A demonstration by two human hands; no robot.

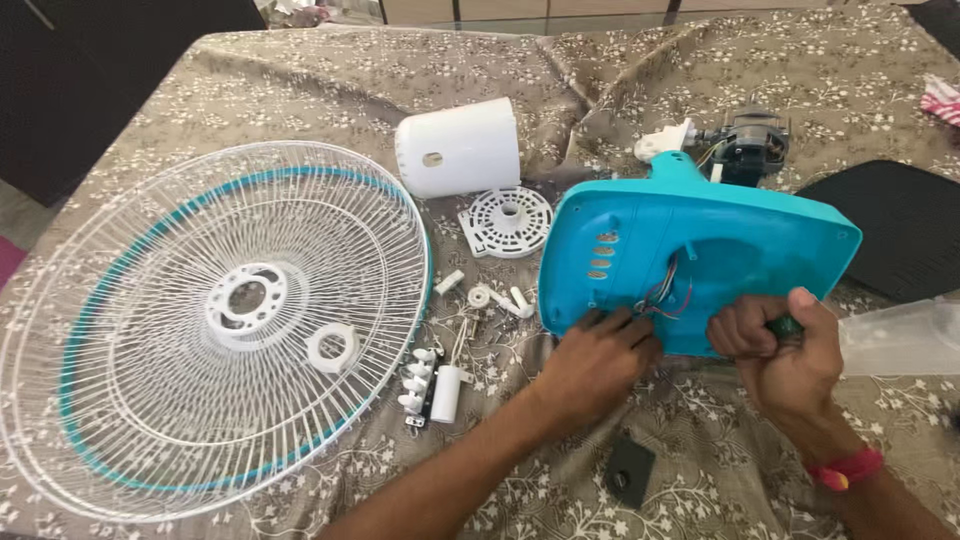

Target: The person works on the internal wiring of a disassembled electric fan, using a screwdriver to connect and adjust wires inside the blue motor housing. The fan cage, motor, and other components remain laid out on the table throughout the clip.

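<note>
The left hand [598, 362] rests with curled fingers on the lower edge of the turquoise fan base [690, 262], at its coloured wires [665, 298]. The right hand [785, 350] is closed around a green-handled tool [786, 326] against the same edge. Left of the left hand lie small white parts [495, 297], a capacitor [447, 392] and 2 stacked wire fan guards [215, 325]; beyond it, a white motor cover [460, 147].

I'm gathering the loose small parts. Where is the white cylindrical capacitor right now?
In the head view the white capacitor lies on the floral cloth left of the left hand, just off the wire fan guard rim, beside a white switch block.
</note>
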